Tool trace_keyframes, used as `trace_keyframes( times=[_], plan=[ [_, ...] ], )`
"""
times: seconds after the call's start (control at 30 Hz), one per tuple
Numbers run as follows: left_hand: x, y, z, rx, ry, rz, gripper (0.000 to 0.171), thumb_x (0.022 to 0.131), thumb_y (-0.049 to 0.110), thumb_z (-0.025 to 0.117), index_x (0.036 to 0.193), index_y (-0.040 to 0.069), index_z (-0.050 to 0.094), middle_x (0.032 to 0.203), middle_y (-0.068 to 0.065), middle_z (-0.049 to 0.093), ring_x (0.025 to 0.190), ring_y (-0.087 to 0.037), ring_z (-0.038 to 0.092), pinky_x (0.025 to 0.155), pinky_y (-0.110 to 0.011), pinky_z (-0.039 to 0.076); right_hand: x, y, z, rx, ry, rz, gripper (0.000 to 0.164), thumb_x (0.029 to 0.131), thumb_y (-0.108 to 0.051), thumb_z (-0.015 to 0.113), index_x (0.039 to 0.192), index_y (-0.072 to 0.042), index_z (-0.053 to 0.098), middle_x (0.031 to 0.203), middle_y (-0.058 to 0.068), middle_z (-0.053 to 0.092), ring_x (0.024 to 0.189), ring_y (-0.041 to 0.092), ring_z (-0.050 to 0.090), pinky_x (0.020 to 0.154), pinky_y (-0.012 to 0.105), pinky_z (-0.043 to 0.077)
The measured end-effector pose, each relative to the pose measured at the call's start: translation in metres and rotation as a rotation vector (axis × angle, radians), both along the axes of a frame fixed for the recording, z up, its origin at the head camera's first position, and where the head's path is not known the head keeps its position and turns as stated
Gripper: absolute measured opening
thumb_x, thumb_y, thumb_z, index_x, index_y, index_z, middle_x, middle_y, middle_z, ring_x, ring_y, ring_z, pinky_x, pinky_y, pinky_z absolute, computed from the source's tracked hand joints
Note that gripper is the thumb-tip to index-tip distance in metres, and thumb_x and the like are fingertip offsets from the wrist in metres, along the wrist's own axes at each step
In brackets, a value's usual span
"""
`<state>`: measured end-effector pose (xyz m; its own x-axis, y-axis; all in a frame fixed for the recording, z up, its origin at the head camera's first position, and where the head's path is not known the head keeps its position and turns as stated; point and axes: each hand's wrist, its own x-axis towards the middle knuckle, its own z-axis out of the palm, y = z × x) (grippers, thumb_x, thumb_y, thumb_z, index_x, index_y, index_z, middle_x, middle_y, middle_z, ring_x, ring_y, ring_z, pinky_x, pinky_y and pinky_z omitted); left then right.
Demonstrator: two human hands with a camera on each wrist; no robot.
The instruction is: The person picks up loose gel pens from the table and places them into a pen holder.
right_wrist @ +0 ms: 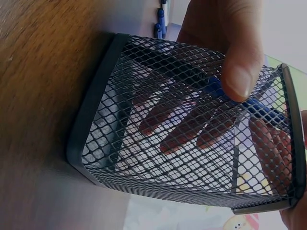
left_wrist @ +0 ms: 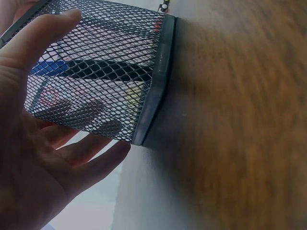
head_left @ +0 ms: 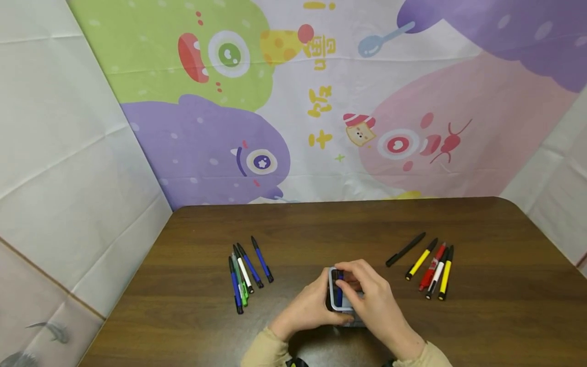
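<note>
A black mesh pen holder point(head_left: 342, 309) is in front of me, its base close to the table in both wrist views. My left hand point(head_left: 315, 305) holds it around the sides, thumb on one face and fingers spread over another. My right hand point(head_left: 378, 300) is over the mouth, with thumb and fingertips at the upper end of a blue pen point(head_left: 340, 289), pinching it. Through the mesh, the pen point(right_wrist: 268, 113) slants down inside the holder, its dark end near the base. Fingers of the right hand point(right_wrist: 296, 211) show beside the rim in the right wrist view.
On the left side of the table point(head_left: 183, 316) lie several pens: blue pens point(head_left: 262, 260), a white pen point(head_left: 244, 271) and a green pen point(head_left: 240, 283). To the right lie a black pen point(head_left: 405, 250), yellow pens point(head_left: 421, 262), a red pen point(head_left: 432, 267) and a white pen point(head_left: 437, 275). A cartoon cloth point(head_left: 321, 173) hangs behind.
</note>
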<state>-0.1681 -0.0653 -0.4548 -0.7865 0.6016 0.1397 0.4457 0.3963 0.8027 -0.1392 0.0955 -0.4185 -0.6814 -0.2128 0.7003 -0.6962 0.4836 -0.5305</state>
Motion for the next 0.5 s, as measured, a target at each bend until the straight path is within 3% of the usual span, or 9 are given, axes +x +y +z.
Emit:
trace_keyframes(
  times=[0.17,0.27,0.4,0.5],
  plan=[
    [-0.001,0.0007,-0.0003,-0.01,0.039,0.005,0.078,0.071,0.039,0.075,0.13,0.013,0.031,0.116,-0.002,0.052,0.095,-0.003,0.053,0.08,-0.022,0.045,-0.0011,0.0008,-0.0006,0.073,0.009,-0.019,0.046,0.076,-0.003,0.069,0.119,-0.015,0.056,0.106,-0.005,0.055,0.087,0.007,0.058,0.067,0.021,0.05],
    [-0.0013,0.0009,-0.0008,-0.009,0.047,-0.004,0.078,0.072,0.04,0.073,0.131,0.012,0.029,0.116,-0.003,0.051,0.096,-0.004,0.053,0.081,-0.022,0.045,-0.0021,0.0021,-0.0012,0.167,0.028,-0.06,0.047,0.079,-0.01,0.068,0.123,-0.018,0.055,0.111,-0.004,0.055,0.095,0.011,0.055,0.076,0.031,0.05],
    [-0.001,0.0009,-0.0011,-0.005,0.046,-0.016,0.08,0.074,0.04,0.072,0.134,0.011,0.027,0.12,-0.005,0.05,0.099,-0.005,0.052,0.083,-0.023,0.045,-0.0037,0.0036,-0.0028,0.274,0.056,-0.108,0.05,0.08,-0.017,0.067,0.128,-0.018,0.052,0.119,0.003,0.055,0.109,0.019,0.05,0.094,0.046,0.039],
    [-0.0007,0.0007,-0.0015,-0.003,0.052,-0.023,0.081,0.074,0.04,0.072,0.134,0.011,0.026,0.123,-0.005,0.049,0.103,-0.006,0.051,0.086,-0.024,0.044,-0.0039,0.0042,-0.0041,0.322,0.036,-0.131,0.055,0.081,-0.019,0.066,0.133,-0.019,0.048,0.125,0.006,0.052,0.116,0.022,0.046,0.099,0.052,0.033]
  ],
)
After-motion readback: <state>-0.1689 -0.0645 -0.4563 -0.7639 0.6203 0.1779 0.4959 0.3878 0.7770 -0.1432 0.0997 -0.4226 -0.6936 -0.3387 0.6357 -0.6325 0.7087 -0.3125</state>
